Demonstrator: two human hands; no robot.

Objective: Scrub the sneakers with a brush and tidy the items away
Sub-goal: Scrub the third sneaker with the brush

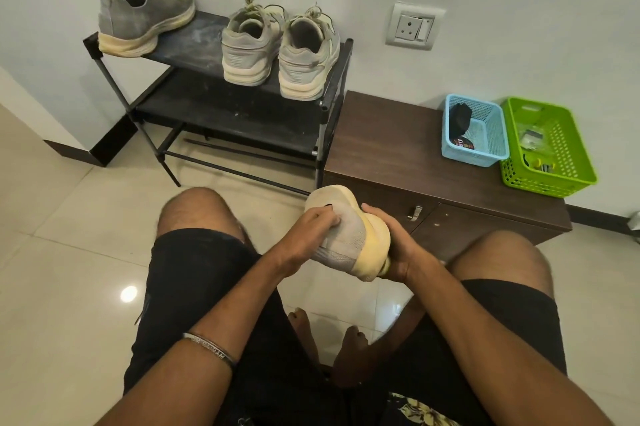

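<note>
we grip the grey sneaker point(346, 238) between our knees, left hand point(308, 235) pinching its upper, right hand point(398, 249) clasping its sole; three sneakers wait at eleven o'clock, brush unseen.

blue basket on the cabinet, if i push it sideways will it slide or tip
The blue basket probably slides easily: thin perforated plastic with little visible inside, on the smooth cabinet top. Tipping seems unlikely, as it sits low and wide. It would soon meet the green basket beside it.

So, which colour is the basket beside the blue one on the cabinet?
Bright green basket, seen in the head view.
</note>
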